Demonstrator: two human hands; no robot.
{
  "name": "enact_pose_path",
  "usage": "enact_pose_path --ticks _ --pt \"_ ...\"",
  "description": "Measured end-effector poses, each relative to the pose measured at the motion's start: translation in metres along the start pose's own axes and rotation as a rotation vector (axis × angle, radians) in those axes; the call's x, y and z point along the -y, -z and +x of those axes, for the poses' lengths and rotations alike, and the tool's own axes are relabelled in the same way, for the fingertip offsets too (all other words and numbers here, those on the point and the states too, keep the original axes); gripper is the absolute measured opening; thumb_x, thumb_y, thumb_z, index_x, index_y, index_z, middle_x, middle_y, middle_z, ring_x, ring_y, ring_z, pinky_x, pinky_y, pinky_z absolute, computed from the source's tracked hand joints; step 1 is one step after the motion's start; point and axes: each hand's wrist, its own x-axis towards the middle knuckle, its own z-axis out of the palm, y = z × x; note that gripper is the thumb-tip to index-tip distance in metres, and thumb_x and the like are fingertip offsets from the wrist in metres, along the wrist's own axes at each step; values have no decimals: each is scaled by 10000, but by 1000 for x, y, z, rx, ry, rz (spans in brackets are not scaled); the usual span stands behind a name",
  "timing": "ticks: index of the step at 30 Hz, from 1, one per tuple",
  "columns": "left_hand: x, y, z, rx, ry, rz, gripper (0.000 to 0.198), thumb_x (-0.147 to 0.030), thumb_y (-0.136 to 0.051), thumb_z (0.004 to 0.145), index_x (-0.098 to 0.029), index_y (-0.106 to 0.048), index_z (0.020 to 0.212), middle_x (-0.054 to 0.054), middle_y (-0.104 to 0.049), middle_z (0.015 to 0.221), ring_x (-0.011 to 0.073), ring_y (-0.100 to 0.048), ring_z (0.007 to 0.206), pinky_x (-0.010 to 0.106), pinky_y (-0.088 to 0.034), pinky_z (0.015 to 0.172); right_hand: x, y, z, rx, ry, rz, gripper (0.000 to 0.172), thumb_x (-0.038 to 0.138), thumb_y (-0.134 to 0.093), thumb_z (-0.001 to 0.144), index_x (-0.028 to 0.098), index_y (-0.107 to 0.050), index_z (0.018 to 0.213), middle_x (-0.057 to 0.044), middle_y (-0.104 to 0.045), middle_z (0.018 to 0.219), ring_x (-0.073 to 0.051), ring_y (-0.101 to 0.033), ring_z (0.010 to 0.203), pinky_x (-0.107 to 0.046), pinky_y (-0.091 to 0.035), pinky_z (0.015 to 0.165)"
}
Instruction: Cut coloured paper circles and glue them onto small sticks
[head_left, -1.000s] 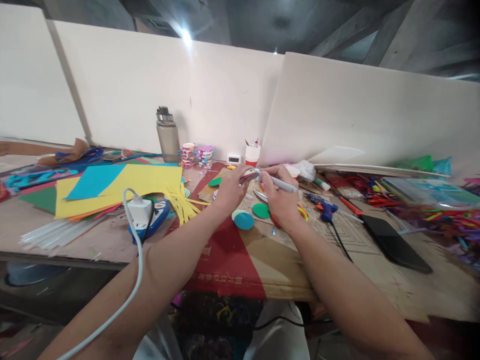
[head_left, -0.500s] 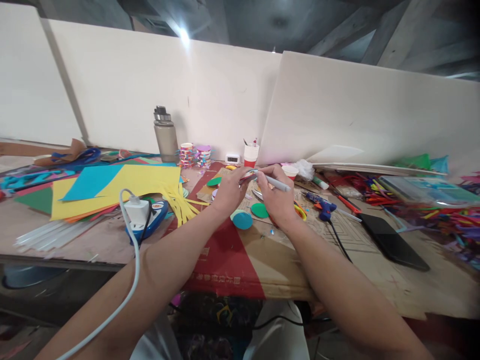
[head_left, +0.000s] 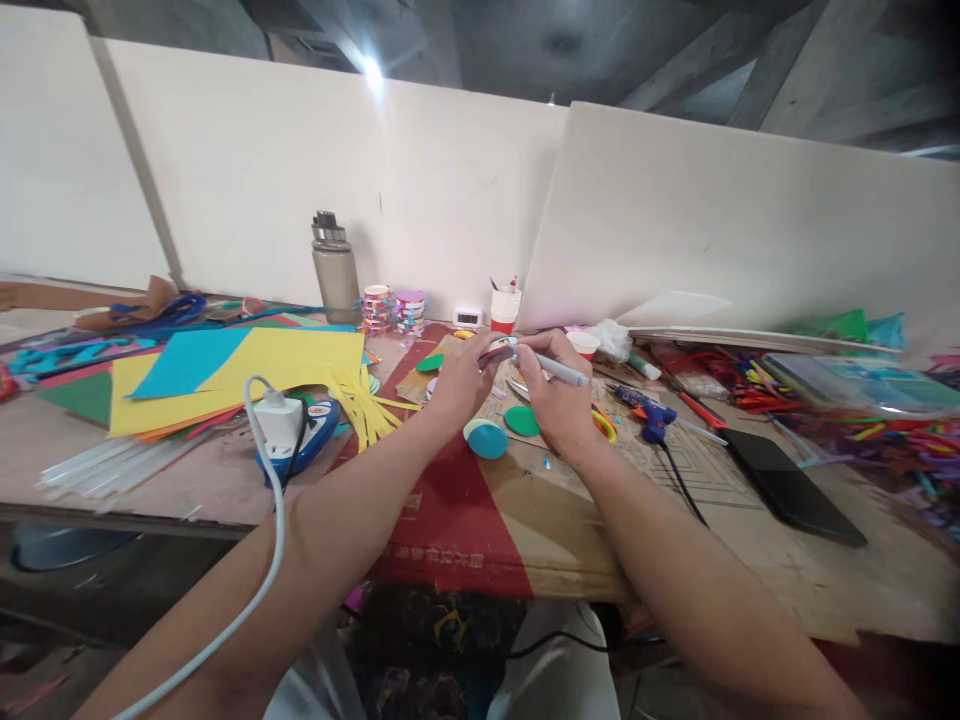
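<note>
My left hand [head_left: 459,382] is closed round a small round red-edged piece [head_left: 498,349], holding it up above the table. My right hand [head_left: 556,400] grips a grey marker pen [head_left: 556,369] with its tip against that piece. Under the hands lie a blue paper disc [head_left: 489,440] and a green paper disc [head_left: 521,421] on flattened cardboard [head_left: 525,510]. Another green disc [head_left: 430,363] lies just left of my left hand.
Yellow and blue paper sheets [head_left: 247,370] cover the left side, with a white charger and cable [head_left: 277,420] on a blue object. A grey bottle [head_left: 335,270], tape rolls [head_left: 394,310], a paper cup [head_left: 505,308], a blue glue gun [head_left: 652,418] and a black phone [head_left: 787,488] surround the hands.
Both hands stay together at the same spot, with only slight shifts of the pen tip on the piece. The view wobbles a little.
</note>
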Motion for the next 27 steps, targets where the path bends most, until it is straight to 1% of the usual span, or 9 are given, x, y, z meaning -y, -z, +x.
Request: enact_pose_path --ticks 5,9,16,20,23,27 --pt "-1 0 0 5 -16 -7 345 -81 -542 847 -185 -698 1137 69 -737 1107 203 -662 1020 311 -521 916 -3 -3 -1 20 10 2 136 335 -550 929 238 -613 857 -32 -691 866 -199 -657 804 -363 -518 763" --pt "-1 -1 0 3 -21 -18 369 -55 -544 831 -187 -698 1139 63 -736 1115 199 -660 1022 311 -520 920 -1 -2 0 20 18 -14 136 333 -551 927 237 -604 847 -27 -687 851 -195 -654 797 -358 -511 760" --pt "1 -1 -1 -3 -32 -32 341 -58 -551 835 -175 -704 1117 74 -732 1100 205 -656 1018 316 -514 927 6 -1 0 26 5 -21 147 340 -550 918 229 -596 835 -18 -664 785 -189 -647 762 -347 -501 738" --pt "2 -3 -2 -7 -58 -59 329 -78 -546 847 -183 -711 1111 82 -728 1067 206 -655 983 318 -519 903 5 -2 0 27 0 -52 165 362 -539 924 235 -603 839 -28 -674 821 -193 -649 779 -358 -509 748" --pt "3 -4 -2 2 -73 -71 359 -54 -547 827 -197 -710 1114 72 -729 1067 208 -650 982 320 -519 893 3 -2 0 25 7 -42 153 348 -538 923 235 -607 848 -38 -687 851 -201 -655 814 -373 -516 777" --pt "2 -4 -2 8 -47 -61 365 -50 -555 814 -198 -710 1109 67 -734 1052 211 -652 969 317 -518 886 2 -2 0 24 7 -31 136 333 -546 918 233 -609 851 -37 -689 848 -200 -653 811 -371 -513 779"
